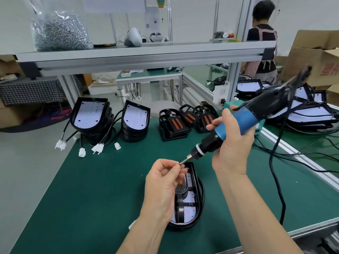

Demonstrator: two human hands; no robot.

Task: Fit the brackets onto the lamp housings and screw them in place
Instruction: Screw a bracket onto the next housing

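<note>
My right hand (231, 143) has its grip wrapped round the blue screwdriver (236, 121), which tilts down-left. My left hand (161, 184) pinches the bit (185, 160) at its tip (any screw there is too small to tell). Just under that grip lies the housing (197, 204), with the bracket (180, 208) inside, on the counter (91, 189). Beyond stand stacks (89, 116).

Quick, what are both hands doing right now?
Right hand: grips the electric screwdriver.
Left hand: pinches what looks like a screw at its tip.
</note>
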